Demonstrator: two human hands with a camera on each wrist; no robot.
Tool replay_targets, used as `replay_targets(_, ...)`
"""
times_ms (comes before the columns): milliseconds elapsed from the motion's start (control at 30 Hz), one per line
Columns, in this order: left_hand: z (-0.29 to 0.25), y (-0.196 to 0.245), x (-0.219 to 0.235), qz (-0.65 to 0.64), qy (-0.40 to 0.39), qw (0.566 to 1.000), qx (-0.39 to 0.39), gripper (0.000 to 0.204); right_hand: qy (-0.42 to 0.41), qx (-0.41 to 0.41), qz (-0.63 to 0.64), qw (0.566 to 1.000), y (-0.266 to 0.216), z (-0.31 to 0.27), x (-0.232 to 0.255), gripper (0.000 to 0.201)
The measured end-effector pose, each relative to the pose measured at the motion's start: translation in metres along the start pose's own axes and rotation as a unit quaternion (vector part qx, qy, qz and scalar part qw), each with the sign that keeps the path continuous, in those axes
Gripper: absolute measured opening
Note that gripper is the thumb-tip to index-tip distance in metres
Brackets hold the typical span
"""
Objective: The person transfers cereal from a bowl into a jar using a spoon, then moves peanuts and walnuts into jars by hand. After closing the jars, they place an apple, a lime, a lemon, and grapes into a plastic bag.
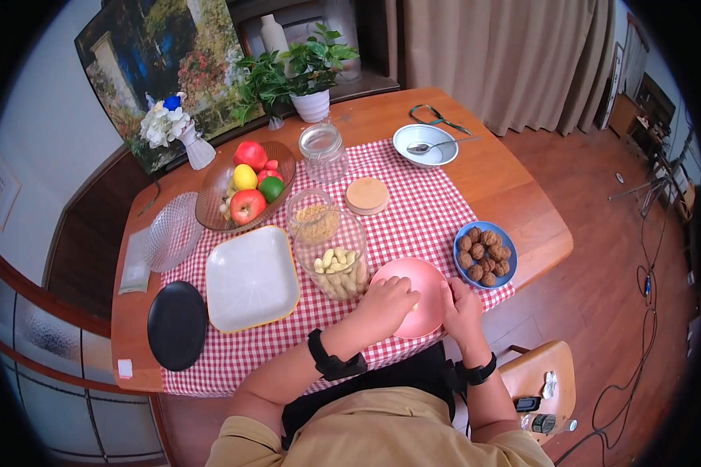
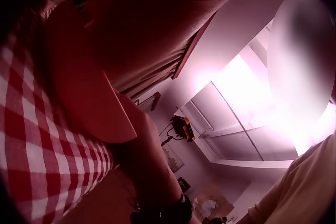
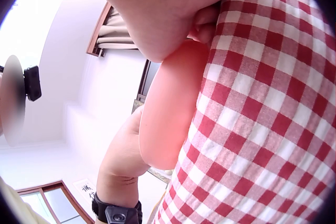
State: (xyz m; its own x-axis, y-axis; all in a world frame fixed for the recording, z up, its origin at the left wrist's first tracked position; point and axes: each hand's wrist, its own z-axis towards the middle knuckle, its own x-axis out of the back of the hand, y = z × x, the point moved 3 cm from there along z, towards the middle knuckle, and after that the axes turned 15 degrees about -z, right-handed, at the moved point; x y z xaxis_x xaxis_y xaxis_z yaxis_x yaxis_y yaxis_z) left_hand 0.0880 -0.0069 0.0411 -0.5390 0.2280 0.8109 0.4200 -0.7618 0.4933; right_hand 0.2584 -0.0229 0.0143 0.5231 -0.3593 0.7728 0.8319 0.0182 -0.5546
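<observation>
A pink bowl (image 1: 430,289) sits on the checked cloth at the near edge of the table. My left hand (image 1: 387,309) is over its left side, fingers curled, with a small pale yellow piece (image 1: 414,306) like a peanut at the fingertips. My right hand (image 1: 464,308) grips the bowl's right rim, thumb at the rim. Left of the bowl stands a clear jar (image 1: 331,237) of peanuts (image 1: 336,261). In the right wrist view my right hand (image 3: 168,9) is beside the bowl (image 3: 173,103); the left wrist view shows the bowl (image 2: 89,87) darkly.
A blue plate of walnuts (image 1: 483,254) lies to the right. Left are a white square dish (image 1: 251,278), a black plate (image 1: 177,325) and a fruit bowl (image 1: 210,198). Farther back are a wooden lid (image 1: 367,195), an open jar (image 1: 323,152) and a bowl with a spoon (image 1: 426,159).
</observation>
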Motion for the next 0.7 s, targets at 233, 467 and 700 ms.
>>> replay_targets(233,0.004,0.026,0.027,-0.028,0.063,0.998,0.014,0.023,0.007,0.005,0.002,1.000,0.001,-0.001,-0.001,0.028)
replay_targets(467,-0.017,0.044,0.120,0.068,0.362,0.930,0.001,0.030,0.012,0.004,0.008,1.000,-0.002,0.000,0.000,0.027)
replay_targets(700,-0.033,0.008,0.120,0.072,0.350,0.926,0.118,0.048,0.003,-0.004,-0.004,1.000,-0.003,-0.001,0.000,0.030)
